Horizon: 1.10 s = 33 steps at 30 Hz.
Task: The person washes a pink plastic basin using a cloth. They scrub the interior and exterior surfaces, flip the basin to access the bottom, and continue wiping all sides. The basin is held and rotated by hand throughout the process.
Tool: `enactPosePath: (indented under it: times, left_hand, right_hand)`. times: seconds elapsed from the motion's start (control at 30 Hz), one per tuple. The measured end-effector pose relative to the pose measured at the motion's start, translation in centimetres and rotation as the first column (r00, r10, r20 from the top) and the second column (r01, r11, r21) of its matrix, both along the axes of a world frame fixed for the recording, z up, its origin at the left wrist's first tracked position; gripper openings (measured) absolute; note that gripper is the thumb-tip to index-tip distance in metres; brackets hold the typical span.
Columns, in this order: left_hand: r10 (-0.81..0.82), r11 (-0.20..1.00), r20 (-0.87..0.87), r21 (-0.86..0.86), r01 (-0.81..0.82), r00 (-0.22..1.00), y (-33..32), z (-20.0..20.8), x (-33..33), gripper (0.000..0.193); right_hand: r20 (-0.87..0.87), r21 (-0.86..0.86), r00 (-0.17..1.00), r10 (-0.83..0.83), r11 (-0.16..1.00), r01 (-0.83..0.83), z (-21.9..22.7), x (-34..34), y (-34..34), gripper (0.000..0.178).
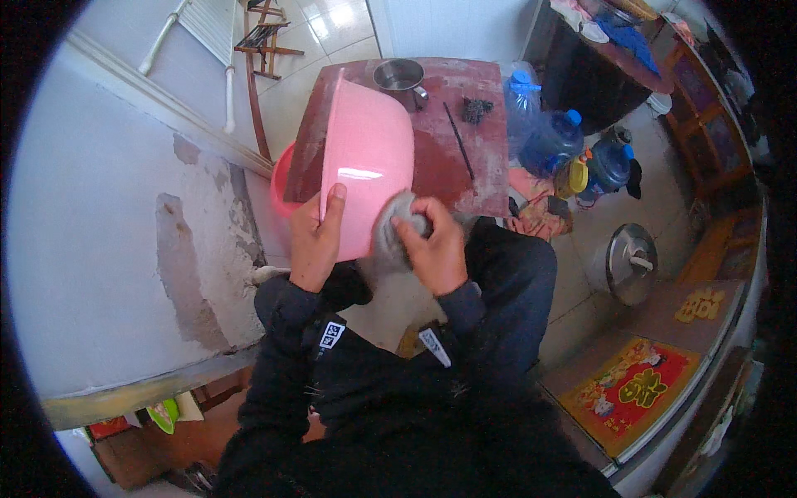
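Note:
A pink plastic basin point(369, 141) is tipped on its side above the near part of a small red table. My left hand point(320, 241) grips its rim, with the thumb on the outer wall and the fingers out of sight on the inner side. My right hand point(436, 249) is closed on a grey cloth point(393, 228), which rests against the lower right of the basin's outer surface. The loose end of the cloth hangs down, slightly blurred.
On the worn table point(490, 149) are a metal mug point(399, 76), a thin black stick point(458, 141) and a dark scouring pad point(477, 110). Large water bottles point(552, 143) and a yellow jug point(571, 176) stand right. A pot lid point(631, 261) lies on the floor; a peeling wall point(124, 249) rises left.

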<state>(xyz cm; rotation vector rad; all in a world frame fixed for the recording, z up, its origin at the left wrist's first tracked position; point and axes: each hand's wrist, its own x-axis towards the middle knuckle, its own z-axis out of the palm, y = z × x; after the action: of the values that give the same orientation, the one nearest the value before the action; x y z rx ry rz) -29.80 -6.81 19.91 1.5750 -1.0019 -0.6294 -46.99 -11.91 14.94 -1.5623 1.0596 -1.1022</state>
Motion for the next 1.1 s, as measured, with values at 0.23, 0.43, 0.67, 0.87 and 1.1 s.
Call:
enactPosePath:
  times: [0.23,0.43,0.67,0.87,1.1]
  left_hand:
    - [0.049,0.998,0.09,0.03,-0.052,0.995,-0.6,0.8,0.5,0.045]
    - [0.05,0.997,-0.031,0.064,-0.048,0.998,-0.5,0.5,0.9,0.043]
    - [0.087,0.994,-0.024,0.065,-0.086,0.996,-0.8,1.1,1.1,0.044]
    - [0.084,0.996,0.007,0.038,-0.084,0.996,-0.9,0.5,0.8,0.046]
    - [0.043,0.998,0.021,0.047,-0.044,0.999,-0.5,-0.5,0.5,0.045]
  right_hand:
    - [0.078,-0.05,0.997,-0.026,0.998,0.03,-0.4,1.5,-5.9,0.022]
    - [0.037,0.116,0.998,0.049,0.992,-0.054,-2.6,1.2,2.2,0.024]
    - [0.062,-0.186,0.995,-0.074,0.979,0.084,0.5,2.1,-6.1,0.03]
    - [-0.012,0.11,0.993,0.114,0.988,-0.112,0.8,1.9,1.3,0.029]
    - [0.065,-0.191,0.998,-0.01,0.981,0.022,2.8,2.5,-4.9,0.027]
